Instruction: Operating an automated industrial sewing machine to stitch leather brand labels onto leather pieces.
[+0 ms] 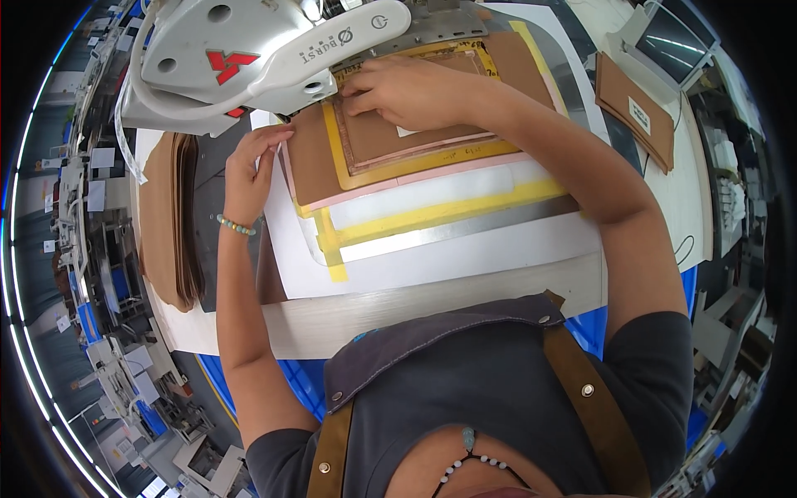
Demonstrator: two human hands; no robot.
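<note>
A flat brown panel (311, 158), which looks like leather or board, lies under the head of an industrial sewing machine (224, 62). On it rests a yellow-edged rectangular frame (423, 162) around a smaller brown panel (374, 141). My left hand (253, 162) is at the left corner of the big panel, fingertips touching its edge, thumb apart from the fingers. My right hand (407, 91) reaches across the frame. Its bent, slightly spread fingers rest on the smaller panel beside the machine head, and part of the fingertips is hidden.
A stack of brown sheets (170, 224) stands at the table's left. More brown pieces (635, 112) with a white label lie at the right, near a screen (677, 41). Yellow tape (448, 212) crosses the clear template sheet in front. Blue material (303, 382) shows below the table edge.
</note>
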